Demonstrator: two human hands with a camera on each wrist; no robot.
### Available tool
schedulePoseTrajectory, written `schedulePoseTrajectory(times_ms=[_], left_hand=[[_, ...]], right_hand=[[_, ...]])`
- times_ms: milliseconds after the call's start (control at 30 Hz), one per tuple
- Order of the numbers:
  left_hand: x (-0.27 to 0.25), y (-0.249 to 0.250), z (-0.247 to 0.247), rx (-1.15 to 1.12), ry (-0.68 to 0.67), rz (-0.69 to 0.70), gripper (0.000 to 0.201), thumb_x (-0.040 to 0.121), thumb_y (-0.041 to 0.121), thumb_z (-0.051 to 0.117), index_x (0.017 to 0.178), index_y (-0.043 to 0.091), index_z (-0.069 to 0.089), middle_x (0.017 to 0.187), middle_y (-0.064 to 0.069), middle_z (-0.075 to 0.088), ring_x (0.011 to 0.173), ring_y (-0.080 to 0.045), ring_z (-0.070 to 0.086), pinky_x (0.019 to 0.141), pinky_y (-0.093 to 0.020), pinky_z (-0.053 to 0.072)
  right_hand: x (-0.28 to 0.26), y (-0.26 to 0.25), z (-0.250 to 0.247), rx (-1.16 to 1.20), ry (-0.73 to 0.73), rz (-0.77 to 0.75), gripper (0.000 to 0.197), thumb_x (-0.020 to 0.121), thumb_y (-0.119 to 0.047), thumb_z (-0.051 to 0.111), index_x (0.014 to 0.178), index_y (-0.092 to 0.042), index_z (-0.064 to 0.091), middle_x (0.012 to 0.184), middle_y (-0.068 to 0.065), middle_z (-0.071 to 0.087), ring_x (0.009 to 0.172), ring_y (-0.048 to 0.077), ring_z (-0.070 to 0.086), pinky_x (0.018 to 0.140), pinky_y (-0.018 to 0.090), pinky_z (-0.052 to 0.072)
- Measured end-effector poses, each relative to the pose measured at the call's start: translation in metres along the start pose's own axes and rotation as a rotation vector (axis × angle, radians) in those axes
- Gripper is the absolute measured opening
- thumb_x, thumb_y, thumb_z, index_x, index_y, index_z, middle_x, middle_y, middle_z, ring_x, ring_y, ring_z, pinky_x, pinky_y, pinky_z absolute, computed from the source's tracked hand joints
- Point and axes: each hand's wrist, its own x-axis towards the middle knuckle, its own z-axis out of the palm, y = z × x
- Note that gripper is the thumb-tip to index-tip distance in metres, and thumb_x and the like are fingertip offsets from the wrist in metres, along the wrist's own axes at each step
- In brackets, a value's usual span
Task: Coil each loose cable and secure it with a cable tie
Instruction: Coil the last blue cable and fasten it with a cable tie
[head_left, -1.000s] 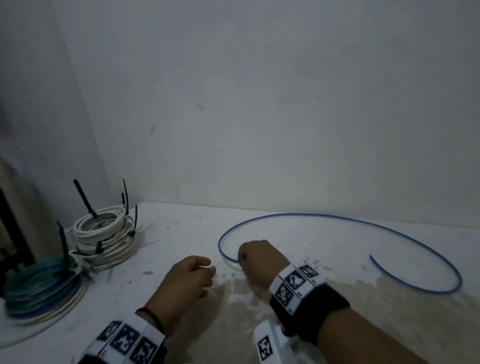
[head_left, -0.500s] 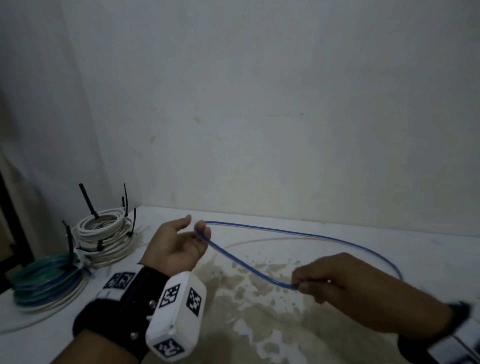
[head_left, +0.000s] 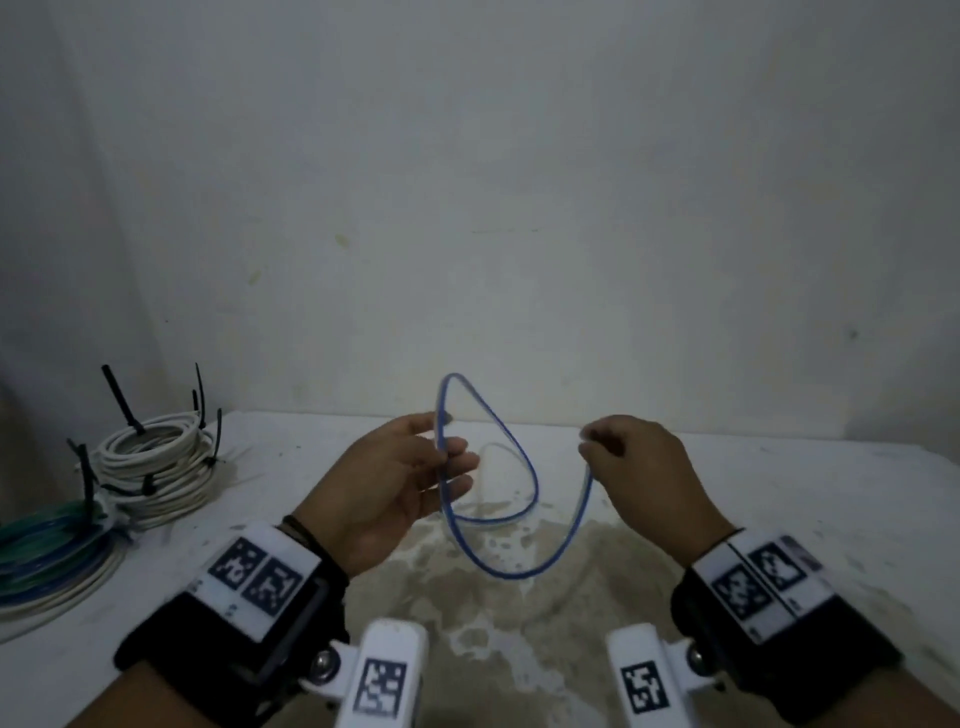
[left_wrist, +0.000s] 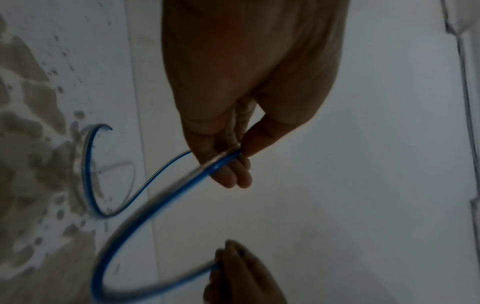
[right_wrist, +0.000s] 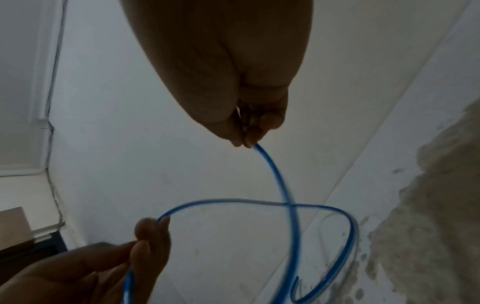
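Head view shows my left hand (head_left: 400, 480) at the centre of the frame, thumb and fingers pinching the blue cable (head_left: 524, 569) where two strands meet, with one small loop standing above the fingers. My right hand (head_left: 636, 462), a little to the right, pinches the same cable further along, and the cable hangs between both hands in a low curve above the stained table (head_left: 779, 499). I think the cable is springy, so the first loop may open or slip out if my left pinch is loose when I bring the next turn. The free end (left_wrist: 107, 127) lies on the table and could catch there. The tied white coils (head_left: 156, 462) and the blue-green coils (head_left: 47, 545) rest at the left edge.
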Motion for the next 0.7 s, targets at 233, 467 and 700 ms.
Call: schedulePoseTrajectory(times_ms=[233, 467, 700], left_hand=[[-0.011, -0.015, 0.025, 0.043, 0.028, 0.035, 0.022, 0.102, 0.016, 0.038, 0.113, 0.007, 0.056, 0.069, -0.006, 0.054, 0.054, -0.016, 0.049, 0.050, -0.027, 0.045], [-0.013, -0.023, 0.029, 0.009, 0.046, 0.023, 0.021, 0.101, 0.012, 0.037, 0.107, 0.004, 0.055, 0.063, -0.003, 0.047, 0.052, -0.015, 0.041, 0.051, -0.027, 0.038], [-0.019, -0.022, 0.030, 0.229, -0.046, 0.040, 0.025, 0.096, 0.000, 0.046, 0.117, 0.011, 0.055, 0.075, -0.009, 0.058, 0.066, -0.018, 0.056, 0.066, -0.029, 0.050]], right_hand=[[-0.016, -0.028, 0.011, 0.195, -0.063, 0.026, 0.021, 0.093, -0.019, 0.054, 0.082, -0.011, 0.070, 0.074, 0.000, 0.071, 0.061, 0.006, 0.061, 0.060, 0.013, 0.046], [-0.032, -0.036, 0.019, 1.017, -0.251, 0.567, 0.018, 0.095, -0.001, 0.049, 0.079, 0.002, 0.057, 0.063, 0.013, 0.062, 0.048, 0.014, 0.058, 0.047, 0.023, 0.051], [-0.037, -0.029, 0.023, 1.045, -0.467, 0.819, 0.019, 0.090, -0.009, 0.036, 0.079, -0.012, 0.050, 0.050, -0.002, 0.034, 0.040, 0.014, 0.034, 0.048, 0.025, 0.033]])
